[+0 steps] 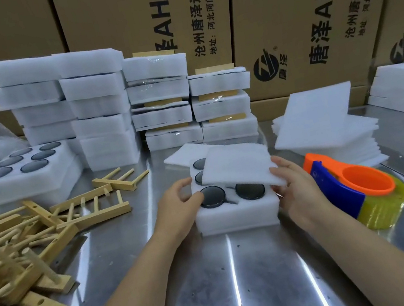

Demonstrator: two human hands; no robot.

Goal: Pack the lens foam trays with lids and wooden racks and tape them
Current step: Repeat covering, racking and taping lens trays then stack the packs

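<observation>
I see the steel tabletop (245,280) w/ wooden racks (11,254) piled at far left. Foam tray (236,214) sits center, lid (238,168) tilted over its back half. Tape dispenser (357,184) just to its right. Left hand (178,208) grips tray's left edge; right hand (296,187) pinches lid's near corner. Front lenses (212,196) uncovered.

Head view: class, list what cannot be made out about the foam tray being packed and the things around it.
1. Foam tray: the foam lid in the right hand covers its far right pockets, so its lenses cannot be counted.
2. Wooden racks: the pile is cut off by the left edge; number unknown.
3. Cardboard boxes: printing cut off by the top edge.
</observation>
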